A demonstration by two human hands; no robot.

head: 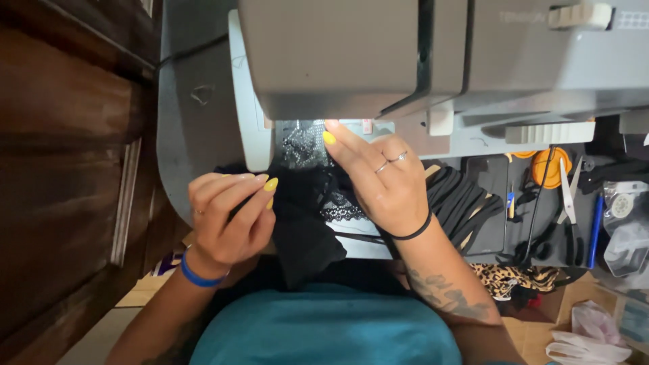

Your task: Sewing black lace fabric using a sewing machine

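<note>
A grey sewing machine (378, 61) fills the top of the head view. Black lace fabric (311, 203) lies on its bed and hangs toward my lap. My right hand (378, 179) lies flat on the fabric, fingers stretched up to the needle area, with rings and a black band at the wrist. My left hand (230, 213) pinches the left edge of the black fabric between thumb and fingers; it has yellow nails and a blue wristband.
Black elastic straps (460, 199) are piled to the right of the machine. Further right lie scissors (570, 196), an orange tape measure (549, 165), a blue pen (595, 230) and leopard-print cloth (517, 277). A dark wooden cabinet (67, 155) stands on the left.
</note>
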